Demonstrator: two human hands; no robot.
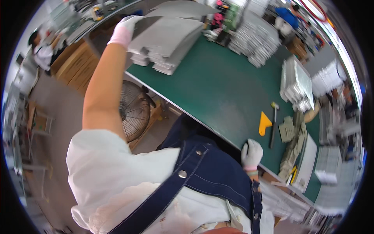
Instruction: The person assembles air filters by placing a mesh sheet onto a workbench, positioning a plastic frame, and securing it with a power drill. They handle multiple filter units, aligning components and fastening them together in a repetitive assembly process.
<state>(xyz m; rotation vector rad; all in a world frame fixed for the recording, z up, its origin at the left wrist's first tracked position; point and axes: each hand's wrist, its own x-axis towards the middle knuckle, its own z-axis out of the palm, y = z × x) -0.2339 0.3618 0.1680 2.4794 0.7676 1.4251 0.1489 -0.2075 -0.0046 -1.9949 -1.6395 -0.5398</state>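
Note:
My left hand (125, 31), in a white glove with a pink cuff, reaches out to the far left of the green-topped table (230, 93). Its fingers are closed on the edge of a thin grey sheet (179, 8), which is raised at the far side of a stack of similar grey sheets (167, 37). Close to my body, my right hand (252, 153) rests at the table's near edge, gloved, its fingers curled with nothing visible in them. Just beyond it lie a yellow plastic scraper (264, 123) and a hammer (274, 124) with a dark handle.
Folded grey-green parts (292, 144) lie at the right, near a bundle of silvery panels (297, 84). Another pile of metal parts (255, 39) stands at the back. A floor fan (134, 111) is below the table's left edge. Another person (43, 50) is at the far left, by cardboard boxes (76, 64).

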